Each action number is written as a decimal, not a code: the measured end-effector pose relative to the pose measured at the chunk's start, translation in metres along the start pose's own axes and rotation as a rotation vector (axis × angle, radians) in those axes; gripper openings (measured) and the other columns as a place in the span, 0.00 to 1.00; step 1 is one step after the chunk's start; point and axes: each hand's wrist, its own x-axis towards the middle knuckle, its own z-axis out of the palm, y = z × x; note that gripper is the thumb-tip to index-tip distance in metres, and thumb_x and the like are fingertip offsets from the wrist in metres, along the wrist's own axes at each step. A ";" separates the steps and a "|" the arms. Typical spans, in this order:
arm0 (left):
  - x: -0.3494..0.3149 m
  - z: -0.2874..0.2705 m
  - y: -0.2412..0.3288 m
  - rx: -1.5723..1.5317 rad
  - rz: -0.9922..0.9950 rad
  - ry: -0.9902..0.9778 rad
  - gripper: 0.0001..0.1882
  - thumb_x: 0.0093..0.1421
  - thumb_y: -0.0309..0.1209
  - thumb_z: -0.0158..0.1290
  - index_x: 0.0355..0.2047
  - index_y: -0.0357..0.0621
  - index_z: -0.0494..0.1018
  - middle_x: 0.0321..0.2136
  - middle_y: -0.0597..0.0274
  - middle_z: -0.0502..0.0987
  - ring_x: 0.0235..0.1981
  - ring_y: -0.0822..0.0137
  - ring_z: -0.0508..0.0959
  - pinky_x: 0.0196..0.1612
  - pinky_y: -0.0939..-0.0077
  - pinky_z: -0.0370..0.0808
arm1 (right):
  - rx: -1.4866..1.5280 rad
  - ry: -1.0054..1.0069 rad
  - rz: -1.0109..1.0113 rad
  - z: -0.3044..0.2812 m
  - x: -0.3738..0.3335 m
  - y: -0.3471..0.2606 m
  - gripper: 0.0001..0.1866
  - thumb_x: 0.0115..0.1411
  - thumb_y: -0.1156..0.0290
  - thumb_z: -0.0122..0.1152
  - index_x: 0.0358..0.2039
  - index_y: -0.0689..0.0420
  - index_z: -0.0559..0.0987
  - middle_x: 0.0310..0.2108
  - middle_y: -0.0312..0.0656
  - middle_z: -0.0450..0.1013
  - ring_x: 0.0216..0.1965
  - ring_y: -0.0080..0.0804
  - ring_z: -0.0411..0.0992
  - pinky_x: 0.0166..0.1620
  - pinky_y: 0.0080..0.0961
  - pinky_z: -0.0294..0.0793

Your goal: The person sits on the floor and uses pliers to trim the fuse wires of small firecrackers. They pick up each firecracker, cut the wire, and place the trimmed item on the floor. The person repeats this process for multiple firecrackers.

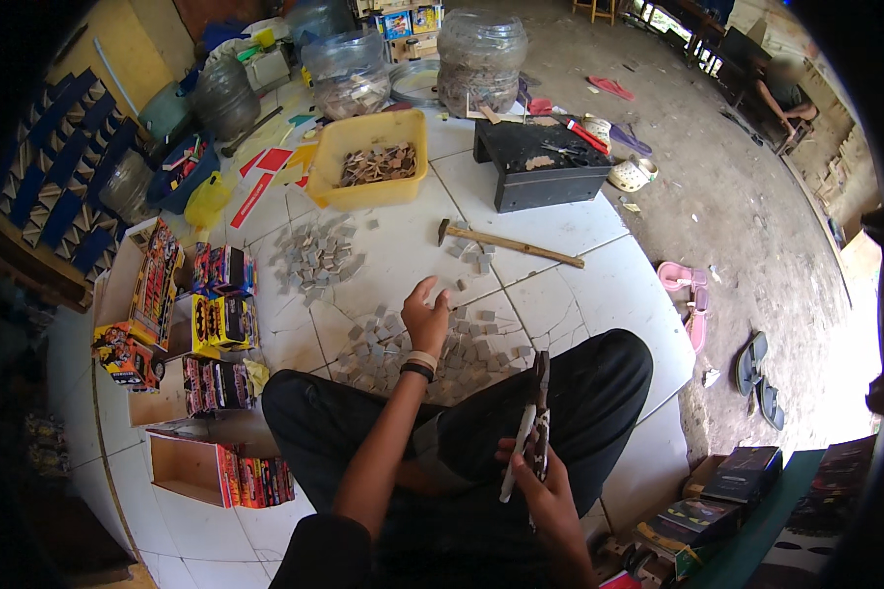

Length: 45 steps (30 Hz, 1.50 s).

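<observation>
Over my right thigh, my right hand (548, 486) is closed round the handles of worn pliers (540, 393), whose jaws point up and away from me. The handles look whitish and scuffed. My left hand (427, 319) reaches forward over the tiles with thumb and fingers apart; I see nothing in it. Beneath and around it lies a loose spread of small grey square pieces (476, 353). Another heap of such pieces (316, 257) sits farther left. Beyond the hand, a hammer (516, 243) with a wooden handle rests on the floor beside a few more pieces.
A yellow basin (371, 191) holds many small brown pieces. Right of it stands a low black stool (545, 177) with red-handled tools on top. Colourful small boxes (224, 324) and open cartons line my left. Large clear plastic containers (481, 64) stand behind; sandals (756, 378) lie right. A person sits far right.
</observation>
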 end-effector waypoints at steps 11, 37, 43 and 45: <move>-0.009 -0.028 0.010 0.265 0.219 -0.185 0.14 0.59 0.22 0.63 0.46 0.36 0.80 0.41 0.52 0.82 0.41 0.53 0.82 0.46 0.62 0.80 | 0.028 -0.034 0.068 -0.001 -0.007 0.007 0.24 0.71 0.69 0.59 0.63 0.66 0.69 0.54 0.47 0.76 0.55 0.34 0.75 0.57 0.32 0.72; -0.157 -0.139 0.191 -0.936 -0.358 -0.054 0.12 0.68 0.20 0.57 0.50 0.29 0.71 0.44 0.47 0.81 0.47 0.51 0.85 0.55 0.56 0.85 | -0.356 -0.239 -0.314 0.042 -0.021 0.005 0.27 0.69 0.76 0.57 0.66 0.67 0.64 0.56 0.53 0.74 0.60 0.41 0.72 0.63 0.36 0.68; -0.160 -0.139 0.193 -0.925 -0.399 -0.046 0.12 0.68 0.20 0.57 0.50 0.29 0.72 0.44 0.47 0.82 0.46 0.53 0.85 0.56 0.58 0.84 | -0.420 -0.196 -0.397 0.045 -0.021 0.005 0.25 0.68 0.77 0.56 0.64 0.66 0.66 0.48 0.49 0.75 0.50 0.37 0.75 0.55 0.33 0.72; -0.160 -0.140 0.194 -0.920 -0.405 -0.056 0.12 0.68 0.21 0.57 0.49 0.29 0.72 0.44 0.47 0.82 0.47 0.55 0.85 0.56 0.59 0.84 | -0.421 -0.220 -0.313 0.045 -0.023 0.004 0.28 0.68 0.79 0.56 0.68 0.65 0.63 0.52 0.55 0.73 0.53 0.46 0.74 0.58 0.37 0.71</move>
